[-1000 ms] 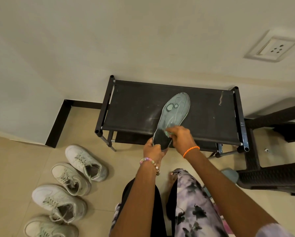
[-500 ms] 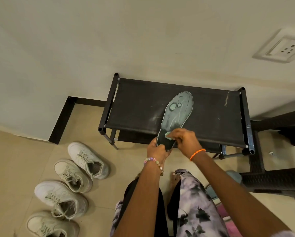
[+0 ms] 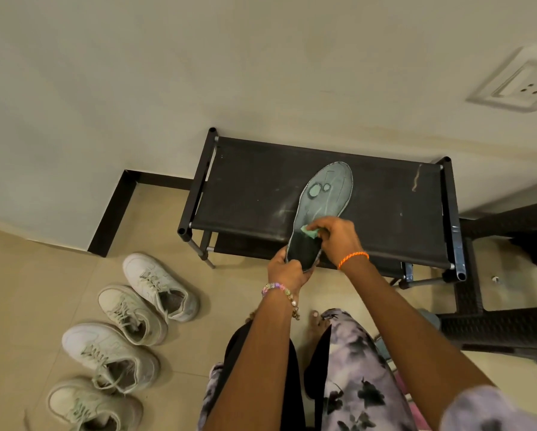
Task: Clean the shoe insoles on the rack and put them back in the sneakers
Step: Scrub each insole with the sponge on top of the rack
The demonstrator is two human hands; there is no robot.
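Observation:
A grey-green insole with a dark heel lies slanted across the black shoe rack, its heel sticking out over the front edge. My left hand grips that heel from below. My right hand pinches a small green cloth and presses it on the insole's middle. Several pale sneakers stand in a row on the floor to the left, their openings facing up.
The rack stands against a cream wall, a lower shelf under its top. A dark wicker stand is at the right. A wall socket sits upper right. My legs and bare foot are on the beige tiled floor.
My right hand with the cloth has moved up the insole from the heel toward its middle. The left hand keeps its hold on the heel.

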